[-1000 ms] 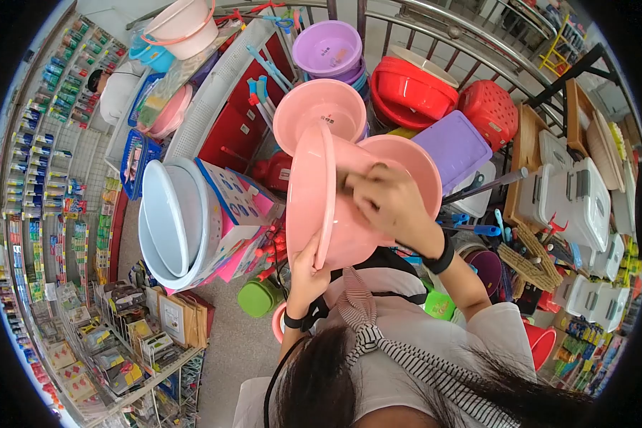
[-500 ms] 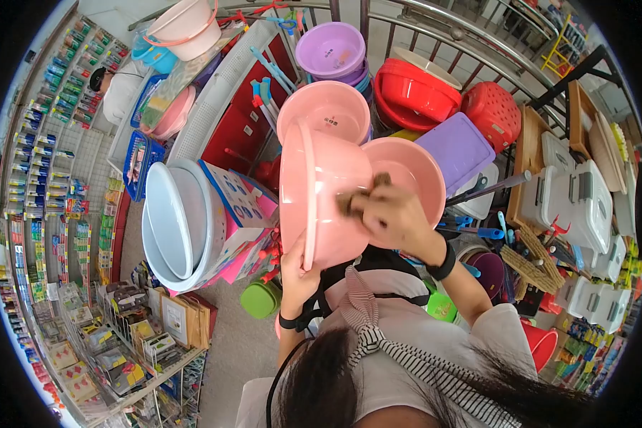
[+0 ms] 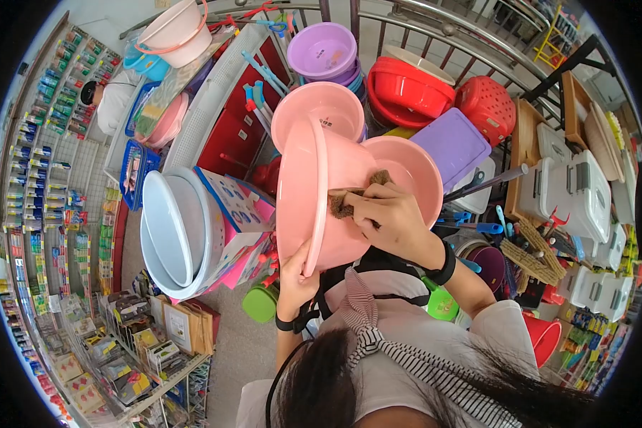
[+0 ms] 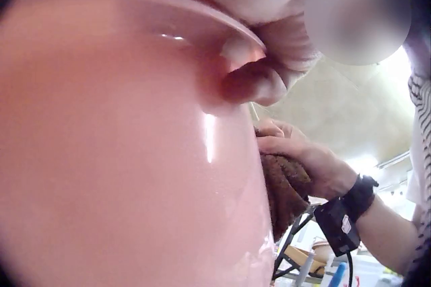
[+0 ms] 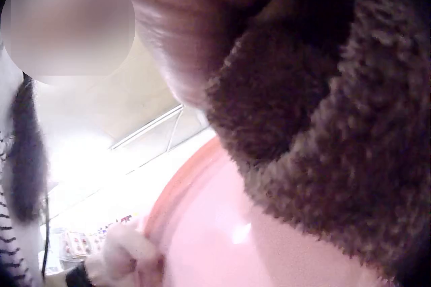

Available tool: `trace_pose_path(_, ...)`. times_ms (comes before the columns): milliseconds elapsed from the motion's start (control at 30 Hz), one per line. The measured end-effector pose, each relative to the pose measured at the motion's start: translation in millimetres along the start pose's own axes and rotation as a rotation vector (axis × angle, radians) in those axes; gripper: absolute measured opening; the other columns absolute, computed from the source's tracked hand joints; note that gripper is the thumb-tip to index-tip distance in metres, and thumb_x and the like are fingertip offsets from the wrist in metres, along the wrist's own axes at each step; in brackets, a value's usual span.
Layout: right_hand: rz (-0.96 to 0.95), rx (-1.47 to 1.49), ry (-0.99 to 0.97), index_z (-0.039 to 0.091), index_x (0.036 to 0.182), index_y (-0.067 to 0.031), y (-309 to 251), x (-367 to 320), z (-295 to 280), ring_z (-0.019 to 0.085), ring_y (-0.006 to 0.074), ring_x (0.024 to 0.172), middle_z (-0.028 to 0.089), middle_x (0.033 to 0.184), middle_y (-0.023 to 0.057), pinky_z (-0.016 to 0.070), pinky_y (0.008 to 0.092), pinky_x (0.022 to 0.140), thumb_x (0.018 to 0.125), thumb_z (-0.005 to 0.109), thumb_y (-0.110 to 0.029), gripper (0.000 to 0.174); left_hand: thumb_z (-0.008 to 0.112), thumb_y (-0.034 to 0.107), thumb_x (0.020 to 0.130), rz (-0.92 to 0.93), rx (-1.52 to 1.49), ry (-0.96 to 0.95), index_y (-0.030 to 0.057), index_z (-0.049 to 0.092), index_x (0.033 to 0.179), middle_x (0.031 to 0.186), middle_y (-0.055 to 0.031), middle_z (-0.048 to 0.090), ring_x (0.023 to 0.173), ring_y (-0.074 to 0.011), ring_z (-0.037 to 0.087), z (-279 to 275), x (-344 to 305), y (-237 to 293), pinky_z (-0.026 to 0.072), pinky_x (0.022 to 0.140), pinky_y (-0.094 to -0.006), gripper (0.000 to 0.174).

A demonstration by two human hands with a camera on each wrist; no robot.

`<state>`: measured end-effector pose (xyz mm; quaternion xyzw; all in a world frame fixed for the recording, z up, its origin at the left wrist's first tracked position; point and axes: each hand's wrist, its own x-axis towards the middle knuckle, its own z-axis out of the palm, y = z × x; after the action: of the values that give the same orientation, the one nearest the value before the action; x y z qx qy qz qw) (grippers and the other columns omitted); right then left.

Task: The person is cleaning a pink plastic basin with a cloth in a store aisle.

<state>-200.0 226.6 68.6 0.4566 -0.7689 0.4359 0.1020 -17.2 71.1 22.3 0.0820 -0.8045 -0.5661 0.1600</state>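
from my distant seat i am seeing a slip as the main risk: my left hand (image 3: 298, 282) is pinching the rim of the glossy pale-pink plastic basin (image 3: 299, 185) near its lowest edge, so an off-centre push from my right hand (image 3: 398, 222) could be twisting that smooth lip out of the fingers. the right fingers are curling round a fuzzy brown cloth (image 3: 342, 207) and pressing it to the outer wall — if it is bunching or sliding there, bare knuckles could be scraping the plastic instead. a wide swing could also be knocking the round pink basin (image 3: 417, 167) beside it or the stacked pink basin (image 3: 317, 118) behind. the held one is sitting up in front of the chest, tipping onto its side, its opening facing left and its wall running back towards the cloth. it is looking even in colour and undented, with bright streaks shining along its surface; near the edge in the left wrist view, pale flecks are showing — whether dust or reflection, i am not managing to tell.
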Motion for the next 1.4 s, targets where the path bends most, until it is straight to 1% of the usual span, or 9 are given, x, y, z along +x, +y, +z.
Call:
trace_pose_path(33,-0.019,0.008,-0.033,0.064,0.082,-0.0084,-3.9,-2.7,3.3,0.055,0.0281,0.062,0.054,0.066,0.0095,0.0461,0.0384,0.059,0.072,0.062,-0.006,0.010,0.044,-0.016,0.066,-0.039,0.005,-0.010,-0.0044,0.054,0.129,0.099,-0.0200,0.068,0.087,-0.0188,0.069,0.2,-1.4,-1.3,0.0492,0.077,-0.0257,0.065)
trace_pose_path(200,0.200,-0.050,-0.124,0.062,0.081,-0.0068,17.2,12.2,1.8,0.053,0.0291,0.060,0.052,0.063,0.0103,0.0450,0.0401,0.061,0.073,0.062,-0.006,0.008,0.044,-0.016,0.066,-0.091,-0.098,0.004,-0.0053,0.053,0.129,0.105,-0.0196,0.068,0.096,-0.0192,0.068,8.9,-10.3,-8.5,0.0482,0.083,-0.0259,0.065)
trace_pose_path(367,-0.104,0.035,-0.066,0.059,0.076,-0.0067,-12.0,-3.0,17.5,0.054,0.0296,0.063,0.053,0.063,0.0108,0.0422,0.0410,0.058,0.072,0.063,-0.008,0.006,0.043,-0.017,0.066,-0.070,-0.095,0.057,-0.0053,0.053,0.129,0.105,-0.0202,0.067,0.097,-0.0179,0.067,7.6,-8.4,-15.8,0.0476,0.082,-0.0245,0.065)
trace_pose_path(533,0.014,-0.046,-0.044,0.060,0.076,-0.0061,-1.0,15.8,15.3,0.054,0.0261,0.062,0.052,0.062,0.0077,0.0429,0.0405,0.056,0.074,0.066,-0.008,0.007,0.042,-0.017,0.064,-0.048,-0.059,0.004,-0.0042,0.054,0.129,0.103,-0.0211,0.066,0.093,-0.0168,0.067,8.1,-0.7,-2.5,0.0470,0.079,-0.0230,0.067)
trace_pose_path(733,-0.190,-0.003,-0.074,0.061,0.079,-0.0063,-25.8,7.9,19.9,0.056,0.0248,0.064,0.055,0.065,0.0076,0.0455,0.0391,0.060,0.075,0.068,-0.011,0.009,0.042,-0.016,0.063,-0.063,0.004,0.013,-0.0046,0.054,0.128,0.101,-0.0204,0.067,0.091,-0.0178,0.068,0.4,3.0,-4.9,0.0469,0.079,-0.0234,0.068)
trace_pose_path(900,0.074,-0.116,-0.100,0.059,0.081,-0.0066,-6.3,18.9,14.8,0.057,0.0281,0.066,0.057,0.069,0.0101,0.0449,0.0394,0.062,0.076,0.065,-0.010,0.008,0.042,-0.016,0.062,-0.084,-0.101,0.012,-0.0045,0.053,0.130,0.106,-0.0205,0.066,0.093,-0.0169,0.067,8.6,-3.3,-15.8,0.0469,0.081,-0.0237,0.070)
trace_pose_path(1133,-0.120,0.032,-0.095,0.058,0.077,-0.0073,-12.7,3.7,20.3,0.056,0.0296,0.065,0.054,0.066,0.0109,0.0445,0.0410,0.061,0.076,0.063,-0.010,0.006,0.041,-0.017,0.061,-0.139,-0.183,-0.011,-0.0053,0.050,0.133,0.109,-0.0198,0.066,0.100,-0.0153,0.064,6.3,-1.9,-19.6,0.0460,0.084,-0.0231,0.074)
trace_pose_path(1300,0.181,-0.094,-0.108,0.056,0.077,-0.0069,10.5,11.3,19.2,0.054,0.0302,0.065,0.053,0.065,0.0114,0.0437,0.0417,0.061,0.075,0.060,-0.006,0.004,0.042,-0.017,0.062,-0.067,-0.079,-0.012,-0.0051,0.051,0.133,0.110,-0.0208,0.066,0.103,-0.0190,0.065,11.9,-0.1,-15.7,0.0459,0.086,-0.0244,0.072)
trace_pose_path(1400,0.121,-0.016,-0.116,0.056,0.077,-0.0064,-2.1,4.8,18.0,0.053,0.0305,0.065,0.052,0.064,0.0114,0.0436,0.0418,0.061,0.075,0.060,-0.006,0.004,0.042,-0.017,0.063,-0.075,-0.049,-0.004,-0.0052,0.052,0.131,0.110,-0.0211,0.066,0.102,-0.0207,0.066,8.5,-1.7,-21.1,0.0462,0.087,-0.0254,0.070)
